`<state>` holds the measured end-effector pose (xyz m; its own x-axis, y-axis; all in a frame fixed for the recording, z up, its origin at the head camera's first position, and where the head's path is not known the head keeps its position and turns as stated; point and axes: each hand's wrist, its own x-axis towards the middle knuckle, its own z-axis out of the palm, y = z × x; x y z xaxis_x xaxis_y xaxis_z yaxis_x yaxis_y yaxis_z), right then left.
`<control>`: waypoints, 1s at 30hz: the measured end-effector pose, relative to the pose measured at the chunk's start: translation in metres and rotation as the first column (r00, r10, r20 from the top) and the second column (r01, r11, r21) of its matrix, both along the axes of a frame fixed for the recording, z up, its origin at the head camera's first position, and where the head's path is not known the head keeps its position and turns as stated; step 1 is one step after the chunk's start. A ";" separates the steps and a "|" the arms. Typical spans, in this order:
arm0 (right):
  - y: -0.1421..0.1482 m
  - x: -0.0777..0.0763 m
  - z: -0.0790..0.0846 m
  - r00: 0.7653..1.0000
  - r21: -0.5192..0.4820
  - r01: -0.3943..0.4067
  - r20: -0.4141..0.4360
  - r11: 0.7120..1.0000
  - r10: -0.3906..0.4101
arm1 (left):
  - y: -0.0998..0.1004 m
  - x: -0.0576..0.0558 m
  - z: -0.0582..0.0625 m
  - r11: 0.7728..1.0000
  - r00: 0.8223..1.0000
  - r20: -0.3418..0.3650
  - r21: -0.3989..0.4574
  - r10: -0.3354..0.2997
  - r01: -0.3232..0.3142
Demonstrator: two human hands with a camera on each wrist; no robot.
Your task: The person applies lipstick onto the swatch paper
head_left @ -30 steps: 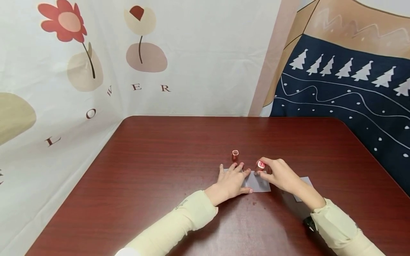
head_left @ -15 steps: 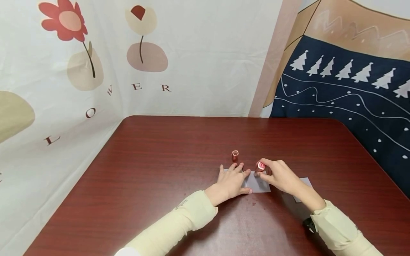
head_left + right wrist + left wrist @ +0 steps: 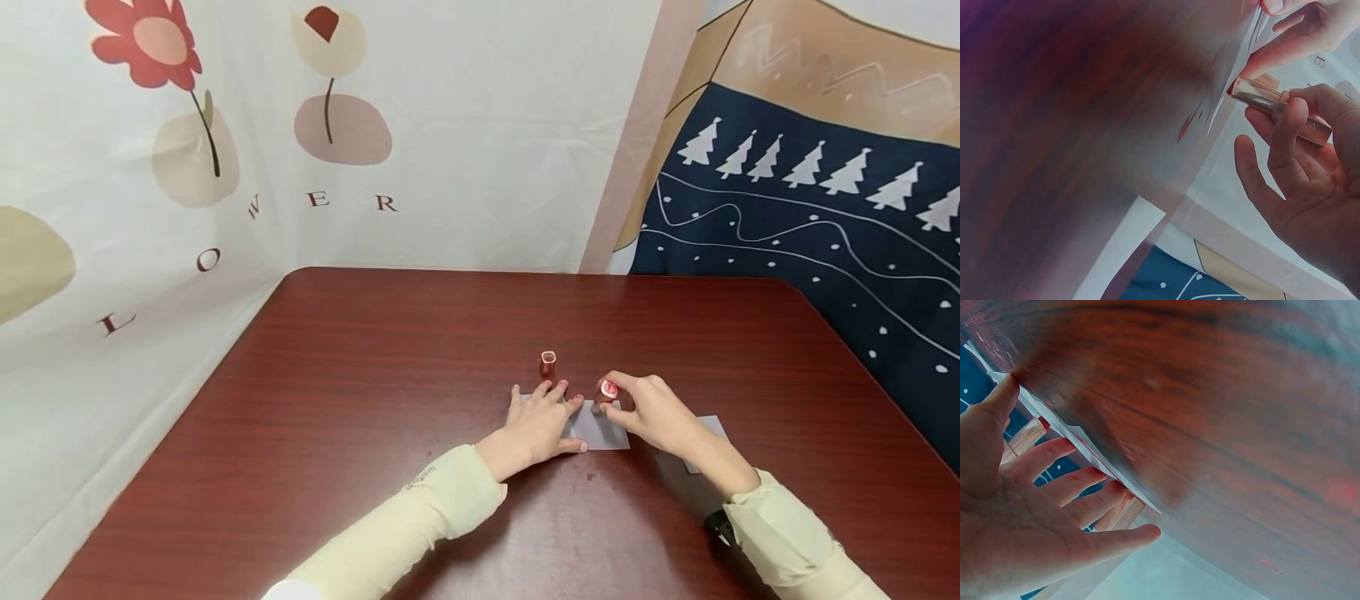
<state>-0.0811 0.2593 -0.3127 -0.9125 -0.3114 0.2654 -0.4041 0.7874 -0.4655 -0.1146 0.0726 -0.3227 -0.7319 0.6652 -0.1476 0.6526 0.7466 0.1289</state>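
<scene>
My left hand (image 3: 536,425) rests with spread fingers on a pale sheet of paper (image 3: 602,429) on the table. In my right hand (image 3: 652,412) I hold a lipstick (image 3: 1263,100), pinched between thumb and fingers. Its square metallic tube tilts down, and the red tip meets the paper near my left index finger. The red-labelled base faces up in the head view. Just beyond my left fingertips stands the lipstick's cap (image 3: 548,363), its hollow end up. From the left wrist, the palm (image 3: 1029,531) shows from below and the paper's edge lies along the fingertips.
A second pale paper (image 3: 707,427) lies under my right wrist, partly hidden by it. The dark red table (image 3: 360,367) reaches back to printed fabric hangings (image 3: 487,150). Small reddish marks (image 3: 591,477) show on the tabletop in front of the paper.
The head view has shifted slightly. Both hands, the lipstick and the cap keep nearly the same places relative to the paper.
</scene>
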 end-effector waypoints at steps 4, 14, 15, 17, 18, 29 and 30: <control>-0.001 0.001 -0.001 1.000 0.001 -0.005 0.002 1.000 0.005 | -0.001 0.000 -0.002 1.000 1.000 0.003 -0.005 0.003 -0.003; -0.001 0.000 0.000 1.000 -0.003 -0.011 0.004 1.000 0.011 | -0.001 0.000 0.000 1.000 1.000 -0.002 -0.029 0.009 -0.009; -0.001 0.000 0.001 1.000 0.000 -0.013 0.003 1.000 0.013 | 0.000 -0.001 0.000 0.999 1.000 -0.004 -0.031 0.010 -0.010; 0.000 -0.001 0.002 1.000 0.000 -0.013 0.009 1.000 0.013 | 0.000 -0.002 0.001 0.999 1.000 -0.007 -0.038 0.009 -0.009; 0.000 -0.001 0.002 1.000 -0.002 -0.013 0.010 1.000 0.013 | 0.001 -0.003 0.002 0.999 1.000 -0.009 -0.040 0.008 -0.009; 0.000 -0.003 0.005 1.000 0.016 -0.011 0.018 1.000 0.011 | 0.001 -0.006 0.003 0.998 1.000 0.021 -0.059 0.009 -0.007; 0.000 -0.002 0.004 1.000 0.016 -0.011 0.019 1.000 0.011 | 0.001 -0.005 0.002 0.998 1.000 0.027 -0.060 0.010 -0.009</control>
